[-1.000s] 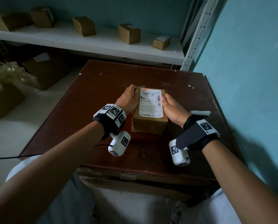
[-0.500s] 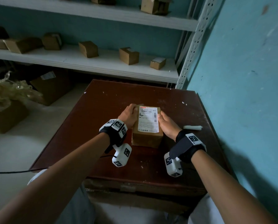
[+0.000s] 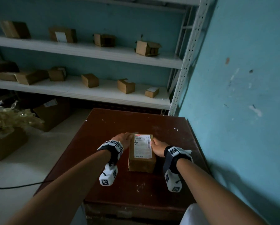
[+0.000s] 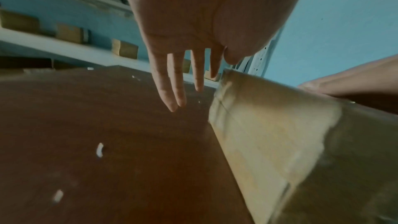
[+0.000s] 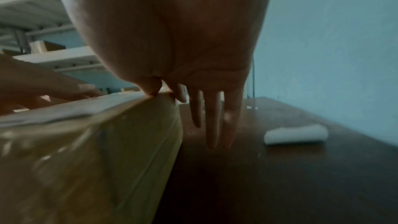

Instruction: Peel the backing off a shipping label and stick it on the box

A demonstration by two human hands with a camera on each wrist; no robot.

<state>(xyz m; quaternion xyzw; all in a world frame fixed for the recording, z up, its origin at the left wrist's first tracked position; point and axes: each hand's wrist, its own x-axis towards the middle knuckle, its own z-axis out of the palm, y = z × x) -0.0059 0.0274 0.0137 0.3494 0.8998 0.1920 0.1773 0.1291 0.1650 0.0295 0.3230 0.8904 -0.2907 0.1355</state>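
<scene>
The box sits on the brown table, with the shipping label stuck flat on its top face. The label's small print is too fine to read. The left hand lies along the box's left side and the right hand along its right side. From the head view the fingertips are hidden behind the box. The wrist views, blurred, show the fingers straight and spread, holding nothing, and the right thumb touching the box's top edge. A rolled white scrap lies on the table by the wall, half hidden behind the right wrist. Compared with half a second ago, the view has tilted up, showing more shelves; hands and box keep their places.
</scene>
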